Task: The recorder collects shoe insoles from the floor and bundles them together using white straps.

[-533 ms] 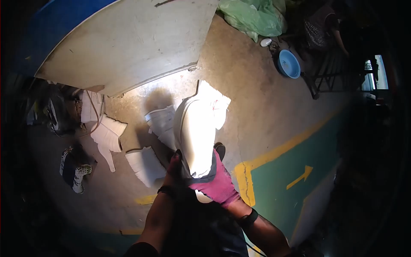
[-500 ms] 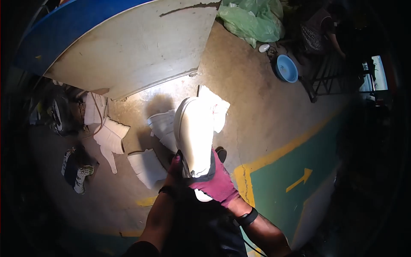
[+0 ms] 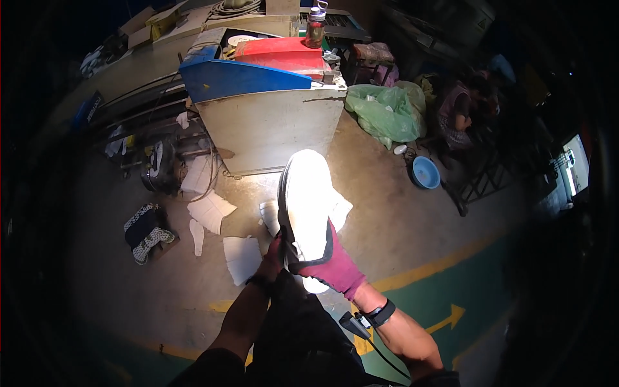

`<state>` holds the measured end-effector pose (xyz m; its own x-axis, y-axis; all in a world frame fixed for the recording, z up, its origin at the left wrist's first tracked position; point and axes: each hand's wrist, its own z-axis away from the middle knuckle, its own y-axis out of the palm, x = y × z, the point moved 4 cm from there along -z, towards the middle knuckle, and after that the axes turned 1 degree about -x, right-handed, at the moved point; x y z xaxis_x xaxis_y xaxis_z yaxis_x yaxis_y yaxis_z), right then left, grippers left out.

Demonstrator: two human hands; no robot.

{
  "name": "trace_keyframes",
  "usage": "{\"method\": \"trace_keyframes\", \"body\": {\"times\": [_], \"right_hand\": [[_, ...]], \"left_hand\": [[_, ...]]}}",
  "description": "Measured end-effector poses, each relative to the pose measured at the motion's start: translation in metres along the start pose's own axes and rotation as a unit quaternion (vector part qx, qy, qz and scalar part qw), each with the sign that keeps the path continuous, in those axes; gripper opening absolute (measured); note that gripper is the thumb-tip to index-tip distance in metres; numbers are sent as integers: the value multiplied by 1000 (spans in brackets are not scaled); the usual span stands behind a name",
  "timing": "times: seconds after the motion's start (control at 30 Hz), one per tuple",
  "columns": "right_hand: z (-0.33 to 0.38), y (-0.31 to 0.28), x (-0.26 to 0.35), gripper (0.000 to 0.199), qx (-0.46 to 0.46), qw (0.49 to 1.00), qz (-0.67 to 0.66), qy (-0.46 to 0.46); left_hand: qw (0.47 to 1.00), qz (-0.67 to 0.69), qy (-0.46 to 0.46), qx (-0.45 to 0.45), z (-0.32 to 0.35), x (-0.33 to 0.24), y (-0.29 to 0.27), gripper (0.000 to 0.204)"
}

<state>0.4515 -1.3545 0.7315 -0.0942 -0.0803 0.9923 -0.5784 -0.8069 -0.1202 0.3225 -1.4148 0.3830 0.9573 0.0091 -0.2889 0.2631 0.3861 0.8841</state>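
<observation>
Between my hands, toe end pointing away from me, is a pale shoe. Strong light bleaches its top surface, and its left edge is dark. My left hand grips the lower left side; most of its fingers are hidden. At the lower right, my right hand, in a maroon and black glove, is wrapped round the heel end. A small white rounded piece shows beneath the right hand; I cannot make out what it belongs to. Beyond the shoe, white bundles lie on the floor, partly covered by it.
A pale cabinet with a blue edge stands ahead, bearing a red cover and a bottle. White sheets and a patterned cloth item lie left. A green bag, blue basin and seated person are right.
My view has tilted up, bringing the cabinet top, red cover and bottle into sight. The shoe stays in both hands, with little visible change of grip.
</observation>
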Motion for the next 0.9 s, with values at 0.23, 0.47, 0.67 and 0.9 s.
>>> {"method": "trace_keyframes", "body": {"times": [0.23,0.47,0.67,0.9], "right_hand": [[96,64,35,119,62,995,76,-3],[141,165,35,123,186,980,3,77],[147,327,0,122,249,968,-21,-21],[159,521,0,124,310,937,-113,112]], "left_hand": [[997,35,61,-16,155,9,63,54],[957,-156,185,-163,321,-41,25,56],[905,-246,234,-257,499,-124,-105,64],[904,-217,193,-315,696,-188,-142,67]]}}
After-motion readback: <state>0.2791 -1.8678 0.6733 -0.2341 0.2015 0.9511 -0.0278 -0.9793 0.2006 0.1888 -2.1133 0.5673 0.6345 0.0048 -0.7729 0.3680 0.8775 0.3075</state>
